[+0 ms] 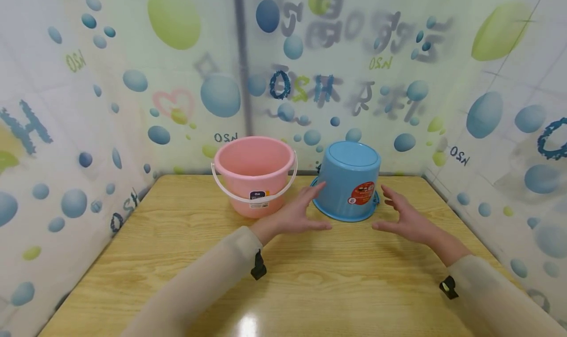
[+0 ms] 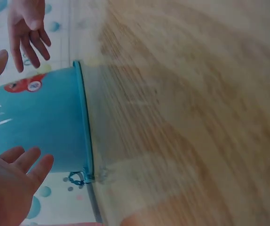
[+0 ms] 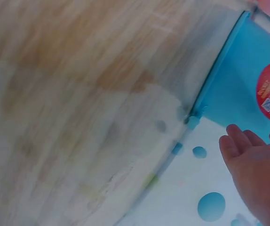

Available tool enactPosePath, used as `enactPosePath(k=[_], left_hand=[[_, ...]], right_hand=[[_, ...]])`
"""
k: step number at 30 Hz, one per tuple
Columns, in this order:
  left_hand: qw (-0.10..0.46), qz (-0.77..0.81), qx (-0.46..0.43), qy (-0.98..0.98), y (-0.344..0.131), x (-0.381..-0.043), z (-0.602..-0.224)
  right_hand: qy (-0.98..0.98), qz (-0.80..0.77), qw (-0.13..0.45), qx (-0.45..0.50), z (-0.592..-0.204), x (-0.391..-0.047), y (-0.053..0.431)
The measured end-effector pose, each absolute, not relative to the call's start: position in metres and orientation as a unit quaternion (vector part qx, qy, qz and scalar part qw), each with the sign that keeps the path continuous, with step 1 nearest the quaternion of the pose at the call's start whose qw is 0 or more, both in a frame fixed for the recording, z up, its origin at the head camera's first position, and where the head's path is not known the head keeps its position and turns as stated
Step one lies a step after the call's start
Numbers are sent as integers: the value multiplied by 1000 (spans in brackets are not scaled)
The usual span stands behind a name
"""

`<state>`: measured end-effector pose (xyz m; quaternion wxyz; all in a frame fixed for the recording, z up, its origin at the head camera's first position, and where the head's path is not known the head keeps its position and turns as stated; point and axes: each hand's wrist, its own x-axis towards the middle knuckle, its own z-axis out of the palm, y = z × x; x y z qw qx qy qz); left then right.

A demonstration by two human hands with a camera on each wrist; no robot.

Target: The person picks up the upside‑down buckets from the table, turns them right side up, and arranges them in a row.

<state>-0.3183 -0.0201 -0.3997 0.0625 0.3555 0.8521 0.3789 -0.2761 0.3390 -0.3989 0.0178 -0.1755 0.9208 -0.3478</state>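
On the wood-grain table [image 1: 310, 288], two buckets are recorded, standing side by side near the back edge. Item one, a blue bucket [image 1: 343, 182], is inverted, its base uppermost and its wide rim down on the tabletop, right of centre; one red sticker [image 1: 362, 193] is fixed to its front wall, and one blue fitting [image 2: 76, 178] shows at its rim in the left wrist view. Item two, a pink bucket [image 1: 254, 182], stands upright to its left, mouth upward, with one white handle [image 1: 274, 196] hanging across its front and one label [image 1: 258, 195] behind that handle. Two hands are present, one on each side of the blue bucket. The left hand [image 1: 299, 214] is spread, thumb well apart from the fingers, and overlaps the bucket's left side in the head view; whether it makes contact cannot be determined. The right hand [image 1: 407, 219] is likewise spread, just beside the right wall; contact there cannot be confirmed either. Two pale sleeves [image 1: 204, 278] cover the forearms, and two dark devices [image 1: 259, 265] are noted, one at each wrist. Three sides are screened by a pale wall covering [image 1: 133, 42] printed with blue and green bubbles, too numerous to tally reliably.
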Motion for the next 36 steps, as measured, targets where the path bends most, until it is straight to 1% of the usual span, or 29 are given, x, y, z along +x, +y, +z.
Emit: enactPosePath(k=[7, 11, 16, 26, 32, 36], left_hand=[[91, 392, 312, 861, -15, -339, -411], [98, 392, 306, 862, -11, -351, -417], [102, 381, 307, 866, -8, -361, -422], [101, 394, 296, 864, -2, -373, -427], [127, 393, 275, 868, -1, -374, -428], [135, 392, 276, 867, -2, -374, -430]], right_hand=[[932, -320, 43, -166, -406, -289, 342], [934, -314, 53, -164, -409, -296, 342], [936, -305, 52, -168, -410, -306, 342], [950, -272, 74, -139, -410, -318, 341], [954, -257, 92, -126, -412, -319, 341], [953, -259, 95, -124, -413, -320, 340]])
